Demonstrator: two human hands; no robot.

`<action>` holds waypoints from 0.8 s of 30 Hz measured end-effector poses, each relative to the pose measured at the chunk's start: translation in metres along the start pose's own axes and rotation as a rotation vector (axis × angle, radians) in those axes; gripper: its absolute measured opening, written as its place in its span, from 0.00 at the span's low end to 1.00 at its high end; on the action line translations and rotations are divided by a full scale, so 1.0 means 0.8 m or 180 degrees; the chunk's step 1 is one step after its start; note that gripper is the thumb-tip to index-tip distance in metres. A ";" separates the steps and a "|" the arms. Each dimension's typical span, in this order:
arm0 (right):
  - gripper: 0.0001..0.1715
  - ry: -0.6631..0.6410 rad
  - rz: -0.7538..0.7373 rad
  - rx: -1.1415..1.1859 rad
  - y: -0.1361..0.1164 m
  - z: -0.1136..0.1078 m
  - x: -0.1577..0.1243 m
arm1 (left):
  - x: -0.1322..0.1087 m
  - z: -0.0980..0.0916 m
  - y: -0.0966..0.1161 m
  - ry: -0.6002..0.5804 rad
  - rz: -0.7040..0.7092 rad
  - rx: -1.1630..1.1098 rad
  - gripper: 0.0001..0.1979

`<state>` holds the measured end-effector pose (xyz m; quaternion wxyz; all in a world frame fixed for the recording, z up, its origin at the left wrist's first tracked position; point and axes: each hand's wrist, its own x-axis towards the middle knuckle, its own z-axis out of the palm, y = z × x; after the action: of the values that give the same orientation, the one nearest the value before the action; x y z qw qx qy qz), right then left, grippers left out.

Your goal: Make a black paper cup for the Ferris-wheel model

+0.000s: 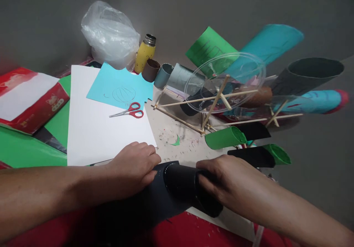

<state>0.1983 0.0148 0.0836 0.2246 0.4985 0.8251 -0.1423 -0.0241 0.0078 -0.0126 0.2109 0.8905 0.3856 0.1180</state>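
Pressing flat on a black paper sheet (pixel 155 199), left hand (pixel 132 169) open, palm down; right hand (pixel 221 182) gripping the black paper roll (pixel 182 184) (partly rolled) just beside it; red scissors (pixel 129 111) well beyond the left hand on white paper (pixel 96 136).

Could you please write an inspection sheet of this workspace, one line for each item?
Surface: table speckled with paper scraps.
Job's things: black paper roll, black paper sheet under it.
Clutter: red scissors on white sheet; light blue paper; yellow bottle; plastic bag; stick frame with clear plastic lid; green rolls.
Grippers: left hand presses the black sheet; right hand grips the roll.
Cables: nothing seen.
Surroundings: grey wall.
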 end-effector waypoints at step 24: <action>0.17 0.0099 -0.0137 0.0086 -0.011 -0.016 0.013 | -0.006 -0.006 0.001 0.0022 0.0079 -0.0031 0.07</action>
<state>0.1835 0.0241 0.0892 0.2019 0.4857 0.8371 -0.1505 -0.0289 0.0051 -0.0085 0.2123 0.8937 0.3747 0.1255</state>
